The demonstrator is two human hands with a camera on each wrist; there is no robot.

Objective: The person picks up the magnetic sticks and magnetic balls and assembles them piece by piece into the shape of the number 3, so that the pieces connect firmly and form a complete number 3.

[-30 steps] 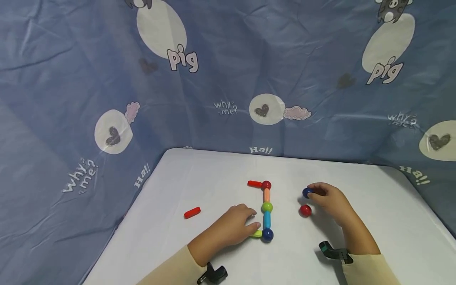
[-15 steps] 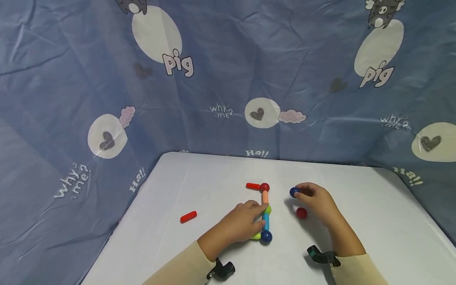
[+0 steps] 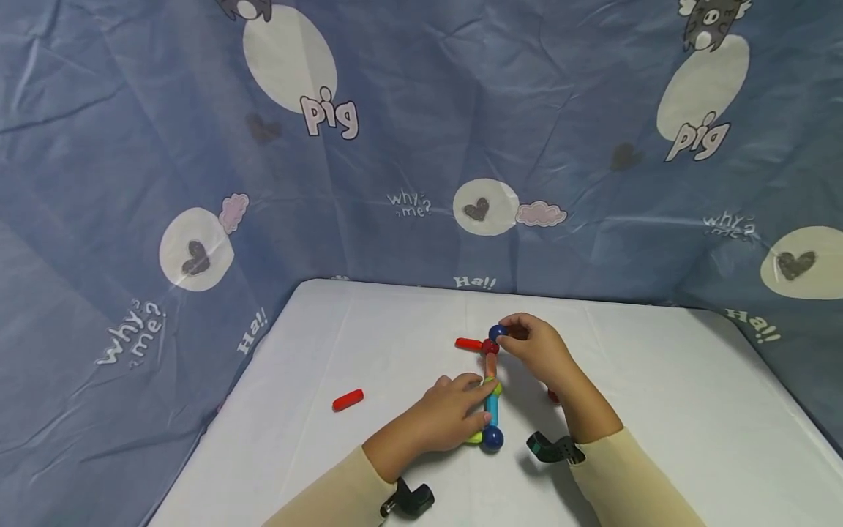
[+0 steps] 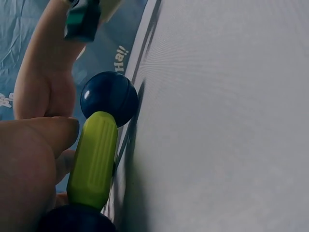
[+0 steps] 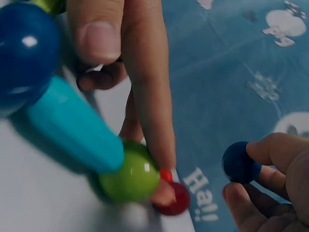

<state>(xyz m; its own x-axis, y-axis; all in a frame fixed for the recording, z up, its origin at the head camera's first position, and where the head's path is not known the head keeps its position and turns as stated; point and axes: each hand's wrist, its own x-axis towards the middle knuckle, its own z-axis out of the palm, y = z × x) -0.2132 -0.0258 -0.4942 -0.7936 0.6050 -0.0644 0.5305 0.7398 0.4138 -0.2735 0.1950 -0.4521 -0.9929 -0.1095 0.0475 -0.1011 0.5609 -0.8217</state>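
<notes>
My right hand pinches a blue ball between thumb and fingertips, close to the far end of a ball-and-rod chain. From far to near, the chain has a red ball, an orange rod, a green ball, a light-blue rod and a blue ball. A lime rod joins that near ball, with another dark ball at its other end. My left hand lies over this side, its straight index finger touching the green ball and its thumb beside the light-blue rod.
A red rod extends left from the chain's red ball. Another red rod lies loose on the white table. My right forearm partly covers a loose red ball. A blue printed cloth surrounds the table.
My right hand has carried the blue ball leftward to the chain's far end. My left hand has shifted forward, its index finger coming onto the green ball.
</notes>
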